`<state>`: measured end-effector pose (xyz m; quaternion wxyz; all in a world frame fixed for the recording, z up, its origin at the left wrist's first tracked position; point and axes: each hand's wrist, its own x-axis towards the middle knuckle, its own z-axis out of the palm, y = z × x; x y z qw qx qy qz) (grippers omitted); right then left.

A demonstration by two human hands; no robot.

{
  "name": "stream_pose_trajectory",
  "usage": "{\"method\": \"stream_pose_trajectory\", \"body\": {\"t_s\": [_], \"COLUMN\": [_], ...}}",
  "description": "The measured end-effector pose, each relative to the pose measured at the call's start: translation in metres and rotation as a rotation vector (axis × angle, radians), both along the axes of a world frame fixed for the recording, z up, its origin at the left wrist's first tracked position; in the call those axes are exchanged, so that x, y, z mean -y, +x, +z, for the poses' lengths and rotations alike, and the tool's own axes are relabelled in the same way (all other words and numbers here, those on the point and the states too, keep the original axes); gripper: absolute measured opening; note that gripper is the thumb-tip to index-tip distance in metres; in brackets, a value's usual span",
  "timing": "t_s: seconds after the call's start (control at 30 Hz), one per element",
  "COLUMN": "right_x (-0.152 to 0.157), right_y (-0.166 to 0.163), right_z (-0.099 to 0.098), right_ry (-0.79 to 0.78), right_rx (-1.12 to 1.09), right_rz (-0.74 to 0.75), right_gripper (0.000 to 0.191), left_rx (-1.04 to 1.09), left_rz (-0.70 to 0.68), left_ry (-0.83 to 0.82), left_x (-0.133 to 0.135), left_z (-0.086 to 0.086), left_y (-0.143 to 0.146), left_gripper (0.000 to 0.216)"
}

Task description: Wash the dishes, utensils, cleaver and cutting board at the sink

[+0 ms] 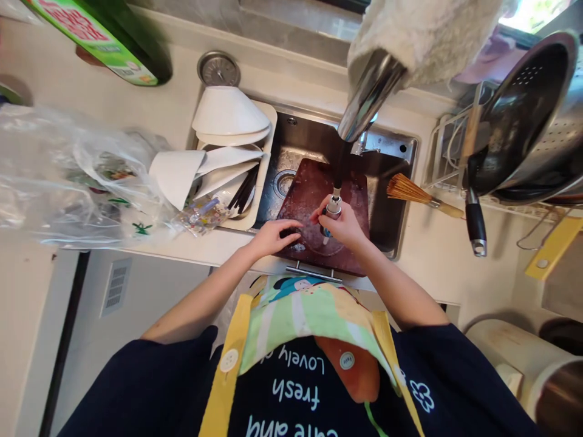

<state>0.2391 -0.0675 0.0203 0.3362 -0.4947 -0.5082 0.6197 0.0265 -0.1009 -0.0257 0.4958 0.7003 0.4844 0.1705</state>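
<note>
My right hand (347,226) is closed around a silver pull-out faucet head (334,207), whose dark hose rises toward the chrome spout (371,94). Water seems to run from the head onto a dark reddish-brown cutting board (314,182). The board is wet and lies slanted in the steel sink (387,200), reaching over its front edge. My left hand (276,235) hovers at the board's left side, fingers apart and holding nothing.
Left of the sink, a cream rack (268,133) holds white bowls (231,112), spoons and dark chopsticks. A clear plastic bag (82,176) and green bottle (113,36) lie farther left. To the right are a bamboo brush (423,195) and a black-handled pan (523,115).
</note>
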Motion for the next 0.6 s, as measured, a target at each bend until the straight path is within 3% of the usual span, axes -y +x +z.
{"method": "stream_pose_trajectory", "body": {"t_s": [0.1,0.17,0.3,0.37,0.5,0.6], "right_x": [0.006,0.010,0.017,0.022,0.033,0.038], "right_y": [0.015,0.023,0.033,0.035,0.040,0.065], "right_z": [0.002,0.001,-0.003,-0.005,-0.007,-0.011], "right_ry": [0.026,0.046,0.144,0.231,0.338,0.399], "right_rx": [0.040,0.076,0.224,0.354,0.472,0.362], "right_rz": [0.000,-0.002,-0.044,-0.091,-0.093,0.083], "right_gripper": [0.008,0.007,0.008,0.008,0.017,0.035], "left_rx": [0.055,0.113,0.304,0.454,0.575,0.458], "left_rz": [-0.147,-0.172,-0.041,0.031,0.123,0.140], "left_ry": [0.003,-0.003,0.019,0.005,-0.017,-0.060], "left_x": [0.000,0.001,0.002,0.000,-0.010,-0.019], "left_z": [-0.003,-0.003,-0.001,0.003,0.025,0.047], "left_y": [0.022,0.040,0.073,0.087,0.107,0.116], "left_gripper": [0.035,0.042,0.092,0.103,0.076,0.044]}}
